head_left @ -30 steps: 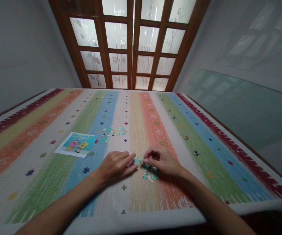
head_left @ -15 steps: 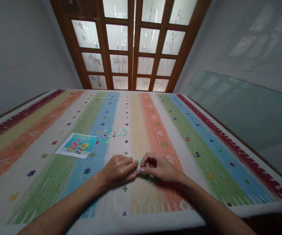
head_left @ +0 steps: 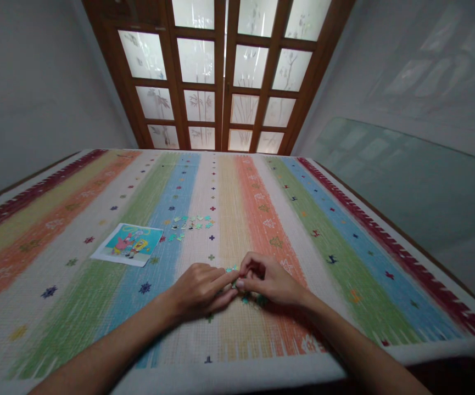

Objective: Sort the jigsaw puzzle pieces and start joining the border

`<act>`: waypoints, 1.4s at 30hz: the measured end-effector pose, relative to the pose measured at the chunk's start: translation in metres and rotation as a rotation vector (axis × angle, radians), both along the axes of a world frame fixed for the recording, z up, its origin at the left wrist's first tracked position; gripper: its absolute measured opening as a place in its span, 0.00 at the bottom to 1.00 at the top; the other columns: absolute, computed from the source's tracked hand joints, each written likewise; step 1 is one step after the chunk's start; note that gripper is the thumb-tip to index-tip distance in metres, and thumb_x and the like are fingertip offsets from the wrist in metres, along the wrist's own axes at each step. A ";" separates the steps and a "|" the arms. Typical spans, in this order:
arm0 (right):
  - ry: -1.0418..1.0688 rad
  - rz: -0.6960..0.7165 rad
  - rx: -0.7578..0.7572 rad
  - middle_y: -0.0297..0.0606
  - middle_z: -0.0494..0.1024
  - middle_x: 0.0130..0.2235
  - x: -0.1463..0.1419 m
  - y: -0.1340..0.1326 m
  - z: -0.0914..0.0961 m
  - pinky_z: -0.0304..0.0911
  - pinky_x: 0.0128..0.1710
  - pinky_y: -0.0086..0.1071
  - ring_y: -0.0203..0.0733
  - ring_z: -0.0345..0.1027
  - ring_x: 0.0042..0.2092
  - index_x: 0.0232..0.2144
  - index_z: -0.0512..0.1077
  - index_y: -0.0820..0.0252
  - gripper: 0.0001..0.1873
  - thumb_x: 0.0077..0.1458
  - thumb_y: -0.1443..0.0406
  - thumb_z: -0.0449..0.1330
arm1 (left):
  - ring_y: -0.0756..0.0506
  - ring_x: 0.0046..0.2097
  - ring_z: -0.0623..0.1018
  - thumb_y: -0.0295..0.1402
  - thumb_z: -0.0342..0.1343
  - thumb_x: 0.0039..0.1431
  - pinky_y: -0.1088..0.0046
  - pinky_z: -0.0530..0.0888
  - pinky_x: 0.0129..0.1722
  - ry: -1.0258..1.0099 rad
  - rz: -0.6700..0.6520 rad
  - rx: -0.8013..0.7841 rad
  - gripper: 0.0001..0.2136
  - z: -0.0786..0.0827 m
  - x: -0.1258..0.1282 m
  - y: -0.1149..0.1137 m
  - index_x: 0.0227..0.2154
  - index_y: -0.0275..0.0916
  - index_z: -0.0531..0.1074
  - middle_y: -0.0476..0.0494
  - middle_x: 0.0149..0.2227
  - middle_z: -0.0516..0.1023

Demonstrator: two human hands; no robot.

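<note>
My left hand and my right hand meet fingertip to fingertip over a small cluster of teal jigsaw pieces near the front of the striped cloth. Both hands have curled, pinching fingers on pieces of that cluster; most of it is hidden under them. A few more pieces peek out below my right hand. Farther back lies a scatter of loose jigsaw pieces. A cartoon picture card lies flat to the left.
The striped cloth covers the whole table up to its front edge. A wooden door with frosted glass panes stands behind the table. A glass sheet leans on the right wall.
My hands have closed in on each other over the cluster. My right hand shifted left and toward me, covering pieces that showed a second ago.
</note>
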State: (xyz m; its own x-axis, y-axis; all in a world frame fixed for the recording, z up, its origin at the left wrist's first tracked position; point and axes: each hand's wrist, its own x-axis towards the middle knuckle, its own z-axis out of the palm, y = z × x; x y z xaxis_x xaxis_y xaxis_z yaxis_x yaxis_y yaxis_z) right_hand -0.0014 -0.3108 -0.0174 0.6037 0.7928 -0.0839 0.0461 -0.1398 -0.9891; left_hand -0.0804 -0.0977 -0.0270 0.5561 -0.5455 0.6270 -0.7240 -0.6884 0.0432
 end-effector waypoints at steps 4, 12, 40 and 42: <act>-0.021 -0.003 0.015 0.33 0.73 0.27 0.000 0.000 0.001 0.59 0.29 0.33 0.37 0.64 0.28 0.34 0.71 0.57 0.19 0.54 0.51 0.71 | 0.49 0.23 0.72 0.33 0.46 0.76 0.68 0.66 0.22 -0.010 0.023 0.030 0.09 -0.001 0.001 0.003 0.43 0.37 0.70 0.52 0.24 0.74; -0.074 -0.031 -0.033 0.36 0.76 0.29 0.002 -0.003 0.005 0.60 0.30 0.34 0.38 0.66 0.28 0.33 0.71 0.58 0.18 0.59 0.50 0.66 | 0.47 0.24 0.74 0.40 0.48 0.75 0.69 0.64 0.25 0.106 0.322 0.012 0.15 0.001 0.010 0.031 0.35 0.37 0.73 0.48 0.25 0.75; -0.211 -0.127 -0.050 0.37 0.75 0.29 0.012 -0.012 0.006 0.58 0.30 0.34 0.38 0.64 0.30 0.30 0.74 0.58 0.12 0.58 0.56 0.65 | 0.31 0.38 0.82 0.48 0.46 0.73 0.60 0.71 0.33 0.755 0.887 0.263 0.23 0.023 0.012 0.033 0.49 0.34 0.76 0.29 0.36 0.83; -0.215 -0.128 -0.066 0.37 0.75 0.29 0.012 -0.013 0.006 0.58 0.29 0.34 0.39 0.64 0.30 0.30 0.74 0.58 0.13 0.58 0.55 0.64 | 0.32 0.37 0.82 0.49 0.45 0.73 0.61 0.71 0.32 0.737 0.888 0.264 0.23 0.020 0.012 0.035 0.49 0.34 0.76 0.29 0.35 0.82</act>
